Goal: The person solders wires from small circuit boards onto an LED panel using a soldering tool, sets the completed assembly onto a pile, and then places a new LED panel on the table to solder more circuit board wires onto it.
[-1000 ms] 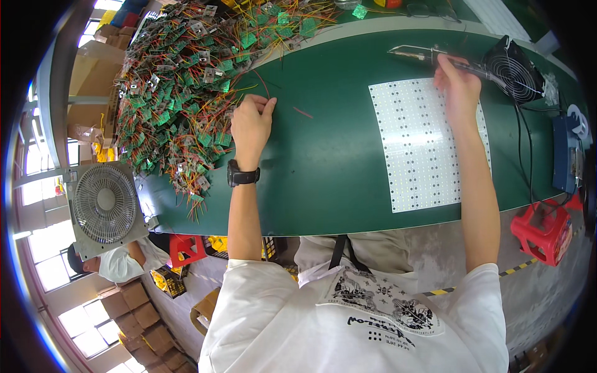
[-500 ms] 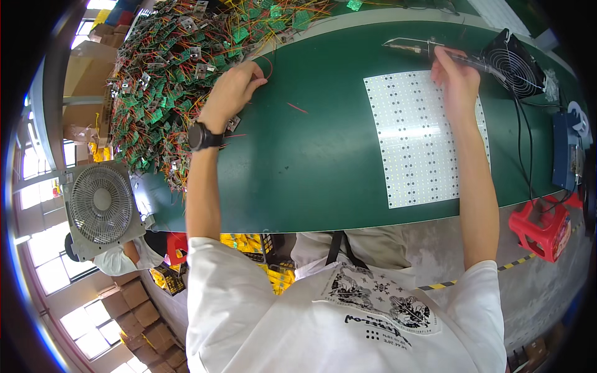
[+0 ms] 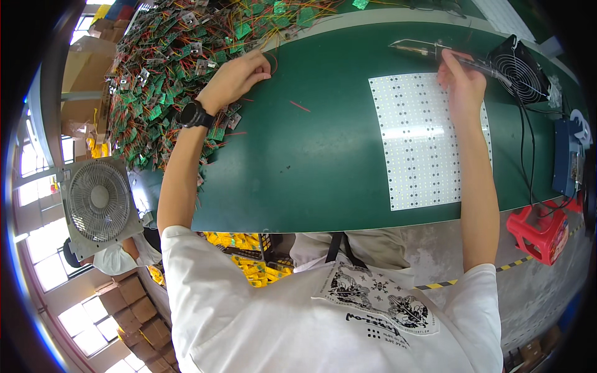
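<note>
My right hand [image 3: 463,84] grips a soldering iron [image 3: 479,63] with a thin metal guide at its tip, raised over the far edge of a white LED panel [image 3: 420,143] dotted with small lights. On the left, my left hand [image 3: 239,78] rests at the edge of a big heap of small green circuit boards [image 3: 165,81] with red and yellow wires. Its fingers are closed together next to a curved red wire [image 3: 276,61]; what lies between them is hidden. A short loose red wire [image 3: 300,106] lies right of that hand.
A black fan [image 3: 521,73] stands at the far right, near a blue box-shaped unit [image 3: 564,155] with cables running along the green table [image 3: 298,180]. A red stool [image 3: 538,233] is at the lower right. A grey fan [image 3: 99,198] and another person [image 3: 118,256] are at left.
My left elbow has swung outward to the left, and the left hand has turned so its fingers point more to the right. The right hand keeps the soldering iron in nearly the same place.
</note>
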### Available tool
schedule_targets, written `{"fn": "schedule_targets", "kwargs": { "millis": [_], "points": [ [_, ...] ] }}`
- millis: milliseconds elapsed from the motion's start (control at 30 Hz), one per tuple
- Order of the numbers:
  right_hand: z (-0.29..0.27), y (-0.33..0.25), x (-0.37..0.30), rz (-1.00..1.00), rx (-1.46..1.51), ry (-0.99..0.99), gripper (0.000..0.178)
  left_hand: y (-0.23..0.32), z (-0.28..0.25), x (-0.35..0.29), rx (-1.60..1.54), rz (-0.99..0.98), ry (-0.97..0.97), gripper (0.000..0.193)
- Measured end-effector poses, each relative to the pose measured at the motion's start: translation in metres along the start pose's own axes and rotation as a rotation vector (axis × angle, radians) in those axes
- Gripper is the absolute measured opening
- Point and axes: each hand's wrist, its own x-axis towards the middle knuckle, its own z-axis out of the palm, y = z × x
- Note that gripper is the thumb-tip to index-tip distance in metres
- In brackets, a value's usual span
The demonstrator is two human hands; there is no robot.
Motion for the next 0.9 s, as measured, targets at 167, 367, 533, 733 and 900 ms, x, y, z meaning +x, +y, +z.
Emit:
{"fn": "schedule_targets", "kwargs": {
  "millis": [167, 367, 533, 733, 900],
  "points": [
    [0.0, -0.002, 0.0, -0.002, -0.014, -0.012, 0.02, 0.01, 0.003, 0.002, 0.131, -0.057, 0.114, 0.009],
    [0.003, 0.001, 0.001, 0.02, -0.008, -0.001, 0.021, 0.011, -0.055, 0.042, 0.438, -0.095, 0.547, 0.013],
    [0.002, -0.002, 0.0, 0.019, -0.011, 0.011, 0.02, 0.048, -0.043, 0.053, 0.441, -0.045, 0.618, 0.017],
    [0.002, -0.002, 0.0, 0.023, 0.008, -0.004, 0.02, 0.062, 0.011, 0.016, -0.342, 0.107, -0.1, 0.027],
    [0.003, -0.002, -0.001, 0.038, -0.003, -0.001, 0.02, 0.056, 0.024, 0.001, -0.349, 0.125, -0.023, 0.02]
  ]
}}
